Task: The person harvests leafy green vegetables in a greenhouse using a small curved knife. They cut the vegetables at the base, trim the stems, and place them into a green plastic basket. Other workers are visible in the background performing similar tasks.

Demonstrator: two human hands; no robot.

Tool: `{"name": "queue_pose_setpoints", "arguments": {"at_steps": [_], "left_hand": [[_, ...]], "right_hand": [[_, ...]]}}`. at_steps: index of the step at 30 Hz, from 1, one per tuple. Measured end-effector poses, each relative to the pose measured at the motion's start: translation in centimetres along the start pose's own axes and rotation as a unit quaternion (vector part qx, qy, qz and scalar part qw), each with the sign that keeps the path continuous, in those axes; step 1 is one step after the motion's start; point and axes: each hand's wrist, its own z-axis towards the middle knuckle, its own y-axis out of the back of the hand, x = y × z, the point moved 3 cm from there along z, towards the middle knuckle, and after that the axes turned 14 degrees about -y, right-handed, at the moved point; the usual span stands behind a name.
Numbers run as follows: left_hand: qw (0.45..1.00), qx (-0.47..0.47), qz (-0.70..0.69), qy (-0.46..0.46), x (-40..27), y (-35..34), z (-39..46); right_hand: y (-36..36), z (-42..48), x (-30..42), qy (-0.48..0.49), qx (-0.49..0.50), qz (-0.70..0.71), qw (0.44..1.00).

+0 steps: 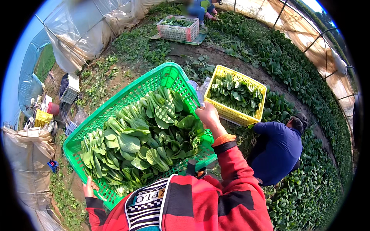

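A large green perforated plastic basket [121, 96] is tilted in front of my body, with bunches of leafy greens that look like bok choy [130, 143] inside. My left hand [90, 187] grips its lower left corner, fingers over the rim. At the opposite short side, my right hand [208, 114] is closed at the rim. A pale curved piece [197, 91] sticks out beyond that fist; whether it is a handle or a tool I cannot tell. Just past my right hand stands a yellow plastic crate [235, 111] filled with similar greens.
A person in dark blue [276, 153] crouches close on my right. Farther off, another person [205, 10] works beside a white crate [179, 30] of greens. Dense leafy crop [306, 184] grows along the right. A grey crate [70, 88] and plastic sheeting [78, 31] are at left.
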Motion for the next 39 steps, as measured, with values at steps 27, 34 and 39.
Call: {"name": "queue_pose_setpoints", "arguments": {"at_steps": [27,34,39], "left_hand": [[0.996,0.081,0.045,0.008,-16.6,-46.1,40.9],[0.986,0.163,0.026,-0.006,-20.6,-63.7,55.4],[0.94,0.338,0.026,-0.036,-22.2,-81.2,63.7]], "right_hand": [[12.1,44.6,26.0,-0.035,-0.064,0.063,0.995],[18.5,52.2,31.2,-0.099,-0.103,0.146,0.979],[24.2,56.1,29.2,-0.139,-0.234,0.198,0.942]]}}
